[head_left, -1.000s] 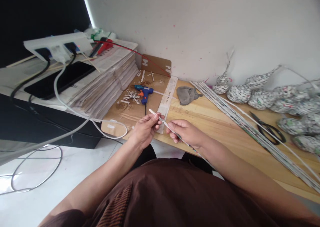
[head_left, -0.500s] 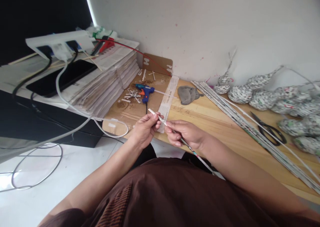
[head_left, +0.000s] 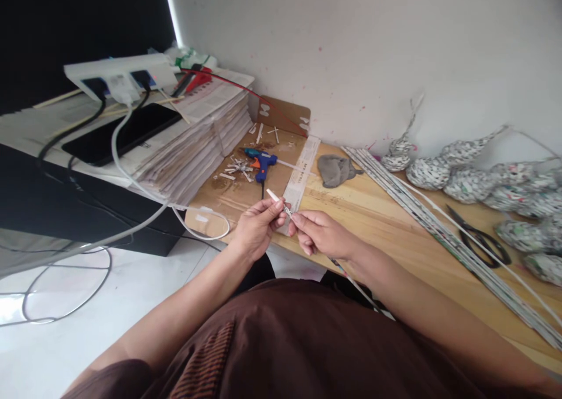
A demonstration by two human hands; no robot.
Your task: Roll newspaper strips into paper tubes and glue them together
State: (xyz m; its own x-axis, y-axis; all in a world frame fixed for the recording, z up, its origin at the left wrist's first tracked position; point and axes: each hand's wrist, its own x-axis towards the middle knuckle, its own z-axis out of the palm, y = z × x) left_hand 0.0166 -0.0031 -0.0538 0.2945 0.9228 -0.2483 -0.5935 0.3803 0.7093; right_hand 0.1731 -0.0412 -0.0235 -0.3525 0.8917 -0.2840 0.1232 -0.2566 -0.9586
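Near the table, both hands pinch a slanted paper rod, tip pointing forward-left.

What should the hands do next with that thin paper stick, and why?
Perhaps the right hand should give the paper stick a small, gentle twist while the left hand grips firmly. Both hands pinch it close together, with just a short speckled bit showing between them, so a little turn looks easy to control there.
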